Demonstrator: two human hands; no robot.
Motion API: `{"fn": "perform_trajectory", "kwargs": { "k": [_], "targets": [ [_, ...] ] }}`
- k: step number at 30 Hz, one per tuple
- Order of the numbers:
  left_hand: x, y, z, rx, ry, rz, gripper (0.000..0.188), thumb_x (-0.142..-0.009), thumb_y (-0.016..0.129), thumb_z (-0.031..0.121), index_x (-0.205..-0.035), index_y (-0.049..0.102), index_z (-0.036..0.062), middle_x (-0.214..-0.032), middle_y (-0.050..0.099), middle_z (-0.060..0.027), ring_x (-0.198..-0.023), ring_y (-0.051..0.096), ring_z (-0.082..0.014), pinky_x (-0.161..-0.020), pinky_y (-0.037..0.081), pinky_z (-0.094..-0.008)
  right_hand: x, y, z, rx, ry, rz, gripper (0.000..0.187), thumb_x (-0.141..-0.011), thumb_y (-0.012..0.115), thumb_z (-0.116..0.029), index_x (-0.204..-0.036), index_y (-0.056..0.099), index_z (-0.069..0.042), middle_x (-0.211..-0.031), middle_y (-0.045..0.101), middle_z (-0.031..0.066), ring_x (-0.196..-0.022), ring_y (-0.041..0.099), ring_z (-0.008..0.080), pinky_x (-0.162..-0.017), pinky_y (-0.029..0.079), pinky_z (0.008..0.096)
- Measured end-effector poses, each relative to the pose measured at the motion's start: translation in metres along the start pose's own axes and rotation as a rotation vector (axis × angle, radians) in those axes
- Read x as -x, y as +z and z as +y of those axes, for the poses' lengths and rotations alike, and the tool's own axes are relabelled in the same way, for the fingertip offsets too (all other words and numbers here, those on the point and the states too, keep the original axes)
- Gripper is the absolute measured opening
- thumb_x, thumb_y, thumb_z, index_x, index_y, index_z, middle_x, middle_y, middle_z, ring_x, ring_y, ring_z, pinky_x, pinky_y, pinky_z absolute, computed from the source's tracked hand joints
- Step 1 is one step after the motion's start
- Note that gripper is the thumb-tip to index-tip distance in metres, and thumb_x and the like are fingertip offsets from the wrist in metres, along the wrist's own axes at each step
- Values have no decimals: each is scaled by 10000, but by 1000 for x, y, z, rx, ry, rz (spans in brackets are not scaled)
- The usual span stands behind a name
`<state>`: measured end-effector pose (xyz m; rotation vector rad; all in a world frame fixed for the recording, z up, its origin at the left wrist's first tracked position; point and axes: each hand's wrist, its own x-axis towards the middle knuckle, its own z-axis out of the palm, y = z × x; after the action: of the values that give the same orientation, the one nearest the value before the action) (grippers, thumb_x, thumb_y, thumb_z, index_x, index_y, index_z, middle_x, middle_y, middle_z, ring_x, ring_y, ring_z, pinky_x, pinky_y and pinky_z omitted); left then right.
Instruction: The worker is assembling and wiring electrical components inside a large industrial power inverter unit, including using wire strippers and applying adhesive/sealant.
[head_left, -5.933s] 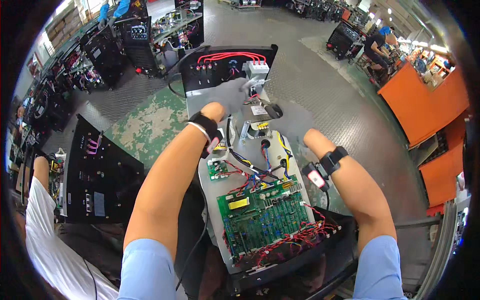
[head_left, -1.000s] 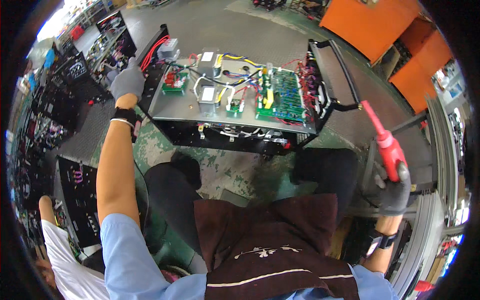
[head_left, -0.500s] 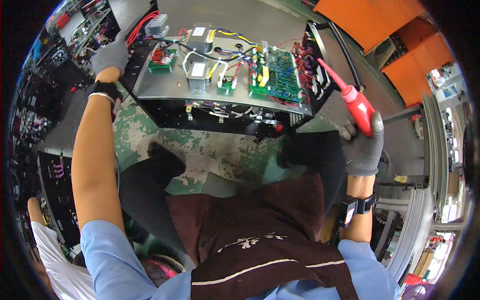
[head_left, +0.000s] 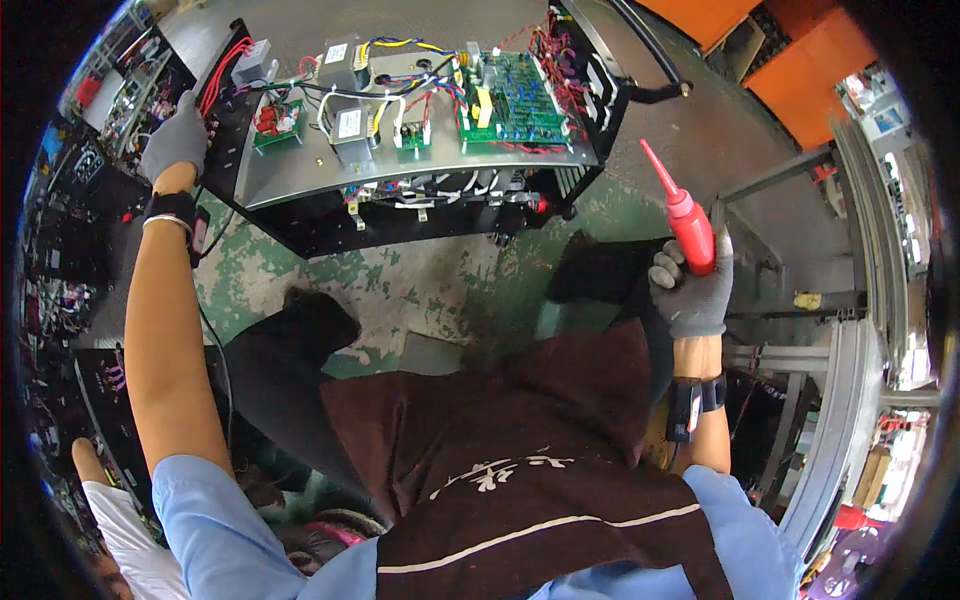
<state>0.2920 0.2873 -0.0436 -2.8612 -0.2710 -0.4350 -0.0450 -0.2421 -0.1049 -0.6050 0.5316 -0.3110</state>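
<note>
My right hand [head_left: 690,290], in a grey glove, is closed around a red squeeze bottle [head_left: 692,235]. The bottle's long thin nozzle tilts up and slightly left, apart from the equipment. At the far left, my gloved left hand [head_left: 176,142] lies at the left side of an open black equipment chassis [head_left: 330,235], beside red wires [head_left: 222,75]. Its index finger is stretched out; the other fingers are partly hidden. On the chassis's metal plate [head_left: 300,180] sit a large green circuit board [head_left: 515,100], two transformers [head_left: 350,135], smaller boards and bundled wires.
A black bar handle [head_left: 650,50] sticks out at the chassis's right end. Orange cabinets [head_left: 800,75] stand at the far right, metal frames [head_left: 845,420] at the right. More equipment [head_left: 75,190] lines the left. Another person's white sleeve [head_left: 130,530] shows at the lower left.
The whole view has shifted, so the chassis appears farther left and higher. My right hand with the squeeze bottle is now a little farther from the chassis. My left hand stays at the chassis's left side.
</note>
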Motion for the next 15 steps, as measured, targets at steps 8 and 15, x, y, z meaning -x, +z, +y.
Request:
{"fn": "perform_trajectory", "kwargs": {
  "k": [8,15],
  "targets": [
    [4,-4,1,-36,-1,-35,432,-1012,402,430,-1424,424,302,-1214,660,-220,-1111,645,-427,-876,522,-524,29,-40,27,-98,77,114,506,-909,595,-593,-910,522,-93,-658,409,15,-545,363,135,-474,281,274],
    [100,30,70,252,48,860,695,-785,710,428,-1403,461,228,-1443,416,-172,-1361,357,-392,-1069,310,-621,35,-49,30,-68,87,12,540,-908,582,-615,-947,523,-79,-679,375,-5,-550,335,117,-477,262,257]
  ]
}}
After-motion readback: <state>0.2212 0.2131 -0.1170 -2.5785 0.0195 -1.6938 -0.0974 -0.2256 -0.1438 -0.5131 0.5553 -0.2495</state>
